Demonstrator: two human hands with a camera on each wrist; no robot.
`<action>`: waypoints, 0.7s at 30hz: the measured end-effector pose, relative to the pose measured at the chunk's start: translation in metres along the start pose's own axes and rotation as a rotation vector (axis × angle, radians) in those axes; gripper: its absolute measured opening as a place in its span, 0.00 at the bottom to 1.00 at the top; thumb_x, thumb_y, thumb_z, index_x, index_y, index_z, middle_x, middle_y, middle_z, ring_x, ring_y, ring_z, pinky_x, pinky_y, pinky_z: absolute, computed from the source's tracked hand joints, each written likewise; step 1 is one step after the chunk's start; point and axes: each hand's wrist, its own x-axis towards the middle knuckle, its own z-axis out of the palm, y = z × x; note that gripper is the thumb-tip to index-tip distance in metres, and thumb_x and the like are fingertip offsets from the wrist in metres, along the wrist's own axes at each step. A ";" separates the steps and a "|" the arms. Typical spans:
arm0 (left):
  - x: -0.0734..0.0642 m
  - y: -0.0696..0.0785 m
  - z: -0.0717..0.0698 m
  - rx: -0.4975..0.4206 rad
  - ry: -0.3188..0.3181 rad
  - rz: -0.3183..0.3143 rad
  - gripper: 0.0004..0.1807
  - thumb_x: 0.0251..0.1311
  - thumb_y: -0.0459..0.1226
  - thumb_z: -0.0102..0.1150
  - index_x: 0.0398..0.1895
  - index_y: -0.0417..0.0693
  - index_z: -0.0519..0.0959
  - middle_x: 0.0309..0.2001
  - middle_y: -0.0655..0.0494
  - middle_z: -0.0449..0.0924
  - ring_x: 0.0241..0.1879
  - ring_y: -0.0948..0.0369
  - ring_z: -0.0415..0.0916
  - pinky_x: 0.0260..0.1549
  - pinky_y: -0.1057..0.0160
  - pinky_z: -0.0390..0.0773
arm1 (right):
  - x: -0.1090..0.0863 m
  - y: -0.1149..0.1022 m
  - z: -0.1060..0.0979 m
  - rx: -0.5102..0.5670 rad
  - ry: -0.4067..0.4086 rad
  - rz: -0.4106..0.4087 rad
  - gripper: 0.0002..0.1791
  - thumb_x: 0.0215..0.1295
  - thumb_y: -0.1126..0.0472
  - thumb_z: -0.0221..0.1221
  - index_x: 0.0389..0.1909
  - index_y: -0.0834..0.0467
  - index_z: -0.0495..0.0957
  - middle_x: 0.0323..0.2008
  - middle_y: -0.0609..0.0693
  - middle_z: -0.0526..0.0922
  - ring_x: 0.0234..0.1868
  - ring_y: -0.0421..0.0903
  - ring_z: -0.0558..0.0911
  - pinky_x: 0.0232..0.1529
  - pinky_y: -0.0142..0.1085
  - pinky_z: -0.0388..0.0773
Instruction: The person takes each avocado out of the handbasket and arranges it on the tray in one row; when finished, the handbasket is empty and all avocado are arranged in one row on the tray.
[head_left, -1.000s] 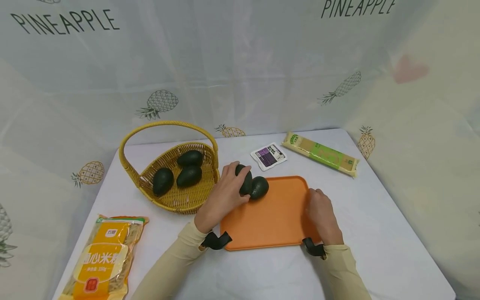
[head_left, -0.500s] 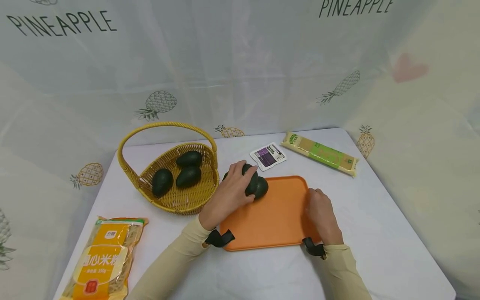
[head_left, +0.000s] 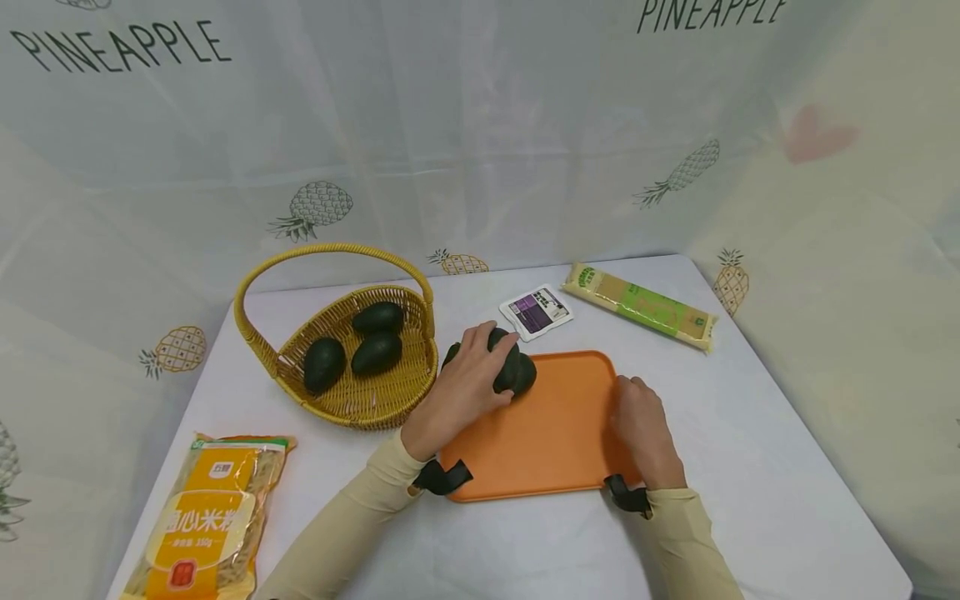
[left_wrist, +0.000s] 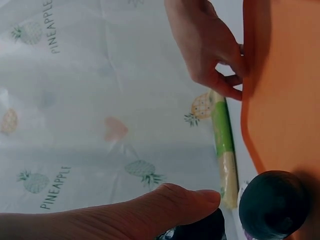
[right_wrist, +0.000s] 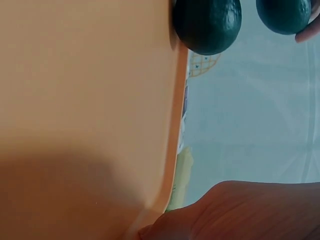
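My left hand [head_left: 468, 379] grips a dark green avocado [head_left: 507, 371] above the back left part of an orange tray [head_left: 540, 442]. Its thumb [left_wrist: 170, 205] lies along the held fruit in the left wrist view. A second avocado [left_wrist: 275, 205] rests on the tray, just right of the held one. Behind the left hand's knuckles another dark green avocado [head_left: 451, 355] peeks out, mostly hidden. My right hand [head_left: 647, 433] holds the tray's right rim, with its thumb [right_wrist: 170, 225] over the edge and the other fingers curled at the side.
A yellow wicker basket [head_left: 367, 406] with a tall handle holds several avocados at the left. Farther forward on that side lies an orange noodle bag [head_left: 198, 521]. Behind the tray are a small white-and-purple packet [head_left: 536, 312] and a long green-and-tan packet [head_left: 641, 307].
My left hand has shifted slightly right with its avocado, which now overlaps more of the one beside it. The avocado behind that hand has come into sight. My right hand stays put.
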 end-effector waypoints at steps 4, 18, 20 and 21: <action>0.001 0.000 0.001 0.005 -0.001 0.010 0.44 0.57 0.37 0.81 0.77 0.43 0.70 0.77 0.32 0.63 0.76 0.39 0.62 0.65 0.41 0.81 | 0.000 0.000 0.000 0.001 -0.001 0.003 0.12 0.60 0.82 0.60 0.46 0.79 0.79 0.32 0.70 0.80 0.32 0.64 0.82 0.37 0.55 0.83; 0.003 0.009 0.003 0.034 -0.005 0.020 0.43 0.58 0.38 0.81 0.77 0.44 0.71 0.77 0.33 0.63 0.76 0.39 0.63 0.54 0.46 0.88 | -0.001 0.000 0.000 0.010 0.042 -0.027 0.10 0.58 0.83 0.58 0.41 0.78 0.79 0.30 0.68 0.79 0.30 0.63 0.81 0.35 0.55 0.82; 0.004 0.009 0.004 0.042 -0.001 0.025 0.43 0.58 0.38 0.81 0.77 0.44 0.71 0.77 0.33 0.63 0.76 0.40 0.63 0.54 0.47 0.88 | -0.001 -0.001 0.000 0.010 0.042 -0.027 0.10 0.58 0.83 0.58 0.40 0.77 0.79 0.30 0.68 0.79 0.30 0.63 0.81 0.34 0.55 0.81; 0.004 0.009 0.004 0.043 0.002 0.030 0.43 0.58 0.38 0.81 0.77 0.44 0.71 0.77 0.33 0.64 0.76 0.40 0.64 0.54 0.47 0.88 | -0.001 -0.001 -0.001 0.012 0.042 -0.024 0.09 0.58 0.83 0.58 0.40 0.77 0.79 0.30 0.68 0.79 0.29 0.62 0.80 0.34 0.55 0.81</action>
